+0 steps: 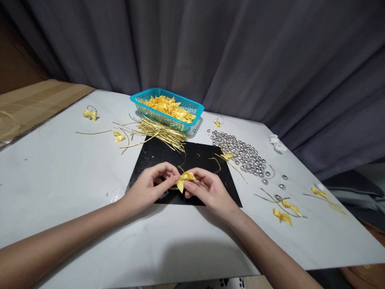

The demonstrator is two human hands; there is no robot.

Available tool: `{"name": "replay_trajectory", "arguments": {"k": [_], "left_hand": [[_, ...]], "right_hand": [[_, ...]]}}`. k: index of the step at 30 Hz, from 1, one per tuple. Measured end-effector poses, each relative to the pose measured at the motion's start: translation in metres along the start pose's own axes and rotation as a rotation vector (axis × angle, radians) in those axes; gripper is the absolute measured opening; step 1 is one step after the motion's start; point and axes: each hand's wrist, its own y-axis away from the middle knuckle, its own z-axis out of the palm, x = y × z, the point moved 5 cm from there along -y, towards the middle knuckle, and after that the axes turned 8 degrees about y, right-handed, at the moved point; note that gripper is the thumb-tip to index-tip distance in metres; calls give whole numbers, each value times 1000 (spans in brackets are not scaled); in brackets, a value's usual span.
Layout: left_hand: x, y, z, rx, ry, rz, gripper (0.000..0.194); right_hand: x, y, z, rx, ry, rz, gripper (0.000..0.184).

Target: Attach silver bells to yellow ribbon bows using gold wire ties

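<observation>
Above a black mat [198, 156], a yellow ribbon bow [187, 176] with a gold cord at its middle is pinched between both hands. My left hand [158, 180] grips its left side and the cord, thumb against forefinger. On the bow's right side, my right hand [207, 186] closes with thumb and bent fingers. The cord runs up from the bow and also shows under the left fingers; its knot, if any, is too small to make out. Just beyond the mat lies a bundle of gold cords [162, 134].
A blue basket [198, 110] of yellow bows stands at the back. Silver teardrop beads [240, 154] spread to the right, near loose bows [282, 216] and cord pieces. A bow with a cord loop [90, 114] lies far left, another [217, 123] behind the beads. Crumpled white tissue [277, 142] sits right.
</observation>
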Motion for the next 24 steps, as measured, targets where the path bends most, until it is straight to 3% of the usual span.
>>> {"name": "replay_trajectory", "arguments": {"k": [8,19,21,24], "left_hand": [[-11,-7,-5,8,121,-100,19],[-15,-8,-10,152,8,-38,17],[-15,-7,-8,159,18,-38,17],[-10,-3,-11,272,-7,-21,19]], "right_hand": [[11,-6,-8,58,29,96,32],[13,-8,-22,100,178,147,18],[14,-6,-23,192,310,63,16],[2,5,-17,423,584,-326,18]]}}
